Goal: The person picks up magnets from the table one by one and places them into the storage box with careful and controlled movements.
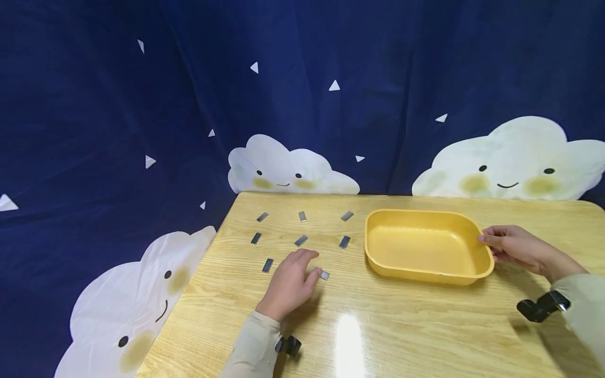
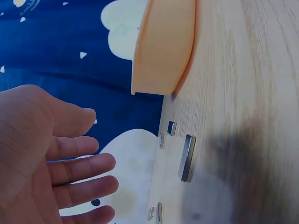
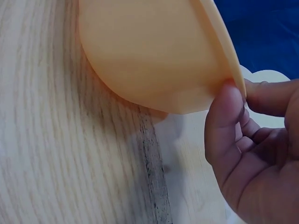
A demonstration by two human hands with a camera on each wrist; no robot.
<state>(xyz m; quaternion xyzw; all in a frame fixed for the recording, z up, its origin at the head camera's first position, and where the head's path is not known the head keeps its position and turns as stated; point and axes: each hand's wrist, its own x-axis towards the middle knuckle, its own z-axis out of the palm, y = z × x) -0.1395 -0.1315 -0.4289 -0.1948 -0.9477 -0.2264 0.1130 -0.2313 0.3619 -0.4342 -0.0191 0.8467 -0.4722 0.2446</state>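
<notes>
My left hand (image 1: 292, 283) hovers over the table with its fingers loosely extended, holding nothing. Nearest to it, by the thumb, lies a small silver metal bar (image 1: 324, 274); in the left wrist view a metal bar (image 2: 188, 158) stands apart from the fingers (image 2: 86, 191). Several similar flat metal bars, such as a dark one (image 1: 267, 265) and a grey one (image 1: 301, 240), lie spread in loose rows beyond the hand. My right hand (image 1: 515, 247) pinches the right rim of a yellow plastic basin (image 1: 425, 274) between thumb and fingers. The basin rests on the table, with nothing inside.
A light wooden table (image 1: 406, 325) carries everything. Behind it and along its left side hangs a dark blue curtain (image 1: 302, 105) printed with white clouds and triangles. Black wrist cameras are strapped to both sleeves.
</notes>
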